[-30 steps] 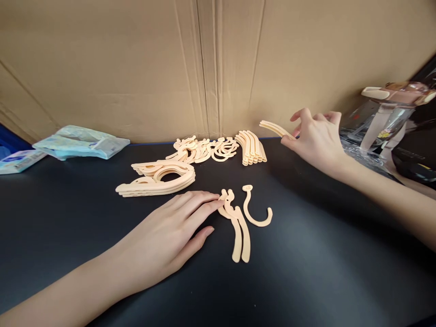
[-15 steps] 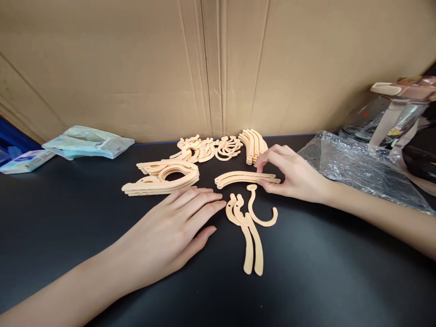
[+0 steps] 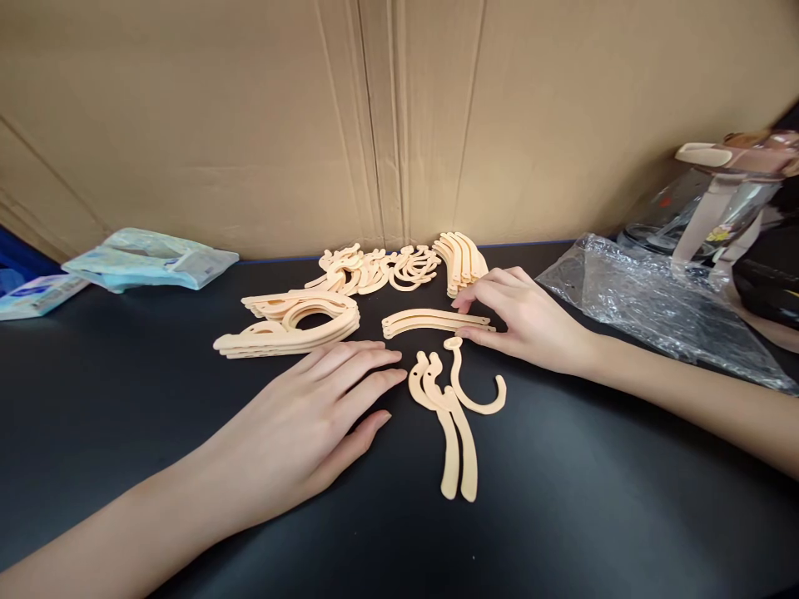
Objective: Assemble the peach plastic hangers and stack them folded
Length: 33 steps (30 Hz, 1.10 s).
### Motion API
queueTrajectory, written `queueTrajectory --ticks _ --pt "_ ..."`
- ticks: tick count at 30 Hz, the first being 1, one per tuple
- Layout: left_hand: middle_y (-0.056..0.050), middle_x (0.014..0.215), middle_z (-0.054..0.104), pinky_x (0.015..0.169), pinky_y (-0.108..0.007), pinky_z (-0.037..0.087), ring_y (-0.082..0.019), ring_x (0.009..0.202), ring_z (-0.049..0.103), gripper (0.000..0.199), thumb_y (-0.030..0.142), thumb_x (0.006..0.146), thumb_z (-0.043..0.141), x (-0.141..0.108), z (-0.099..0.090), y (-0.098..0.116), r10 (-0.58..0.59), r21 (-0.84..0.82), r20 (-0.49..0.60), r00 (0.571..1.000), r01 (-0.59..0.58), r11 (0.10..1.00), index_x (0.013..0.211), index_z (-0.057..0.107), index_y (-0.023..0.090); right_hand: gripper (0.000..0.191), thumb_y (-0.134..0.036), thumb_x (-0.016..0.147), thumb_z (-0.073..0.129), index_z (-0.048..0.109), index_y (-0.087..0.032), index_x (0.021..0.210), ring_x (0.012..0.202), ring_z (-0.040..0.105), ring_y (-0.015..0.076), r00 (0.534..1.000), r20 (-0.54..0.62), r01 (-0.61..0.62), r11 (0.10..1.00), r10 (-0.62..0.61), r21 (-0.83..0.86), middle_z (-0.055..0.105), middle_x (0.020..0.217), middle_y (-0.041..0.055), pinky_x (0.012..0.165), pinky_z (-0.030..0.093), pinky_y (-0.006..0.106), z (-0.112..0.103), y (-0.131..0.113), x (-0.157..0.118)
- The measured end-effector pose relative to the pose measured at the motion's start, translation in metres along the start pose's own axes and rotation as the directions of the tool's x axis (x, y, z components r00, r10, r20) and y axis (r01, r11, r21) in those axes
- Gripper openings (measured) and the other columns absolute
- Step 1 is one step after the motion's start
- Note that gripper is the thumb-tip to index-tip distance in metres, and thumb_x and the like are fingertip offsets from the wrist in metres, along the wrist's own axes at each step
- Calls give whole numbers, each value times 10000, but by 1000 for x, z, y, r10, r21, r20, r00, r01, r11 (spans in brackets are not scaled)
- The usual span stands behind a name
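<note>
Two curved beige strips (image 3: 430, 319) lie side by side at the centre of the black table. My right hand (image 3: 512, 320) is at their right end, thumb and fingers apart, thumb beside the strips. Spread flat, my left hand (image 3: 312, 416) rests on the table with nothing in it, close to a stack of beige pieces (image 3: 287, 329). Right of its fingertips are two long curved pieces (image 3: 459, 441) with rounded heads, and a beige hook (image 3: 474, 403). Behind my right fingers stands a group of curved strips (image 3: 460, 259).
A pile of small beige hooks and pieces (image 3: 374, 270) lies near the cardboard wall (image 3: 250, 125). Blue-white packets (image 3: 150, 259) are at the back left. Clear plastic wrap (image 3: 637, 291) and a bottle with a strap (image 3: 717, 195) are at the right.
My right hand has opened a little and let go of the two strips, moving slightly left. My left hand is nearly still. The whole view has shifted slightly.
</note>
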<state>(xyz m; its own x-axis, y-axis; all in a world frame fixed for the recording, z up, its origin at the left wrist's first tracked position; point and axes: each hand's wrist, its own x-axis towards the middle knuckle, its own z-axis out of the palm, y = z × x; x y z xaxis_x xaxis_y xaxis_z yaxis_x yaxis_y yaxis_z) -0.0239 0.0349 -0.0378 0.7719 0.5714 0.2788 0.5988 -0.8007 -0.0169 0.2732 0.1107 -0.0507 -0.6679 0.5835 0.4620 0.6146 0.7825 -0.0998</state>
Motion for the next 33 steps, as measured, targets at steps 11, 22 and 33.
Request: queueTrajectory --ticks 11,22,33 --pt "-77 1353 628 1127 -404 442 -243 1309 532 329 248 1047 431 0 3 -2 56 26 -44 997 -54 998 1332 585 192 174 -184 1019 487 661 -177 1026 920 596 218 961 -42 260 946 -273 -195 702 995 74 808 426 367 -16 -14 0" --pt "-48 1566 477 1195 -439 378 -274 1445 429 623 590 1026 396 -5 1 -3 154 -235 59 986 -136 962 1567 351 285 252 -71 1016 475 724 -94 1040 883 644 206 823 170 561 731 -541 -389 704 974 107 771 468 357 -25 -41 -4" --pt "-47 1542 509 1166 -383 377 -254 1394 485 599 592 1035 374 -3 1 0 174 -190 47 984 -162 968 1522 407 244 374 -54 1041 319 683 -125 997 922 650 203 837 190 543 734 -514 -409 715 1061 105 786 471 339 -17 -37 -4"
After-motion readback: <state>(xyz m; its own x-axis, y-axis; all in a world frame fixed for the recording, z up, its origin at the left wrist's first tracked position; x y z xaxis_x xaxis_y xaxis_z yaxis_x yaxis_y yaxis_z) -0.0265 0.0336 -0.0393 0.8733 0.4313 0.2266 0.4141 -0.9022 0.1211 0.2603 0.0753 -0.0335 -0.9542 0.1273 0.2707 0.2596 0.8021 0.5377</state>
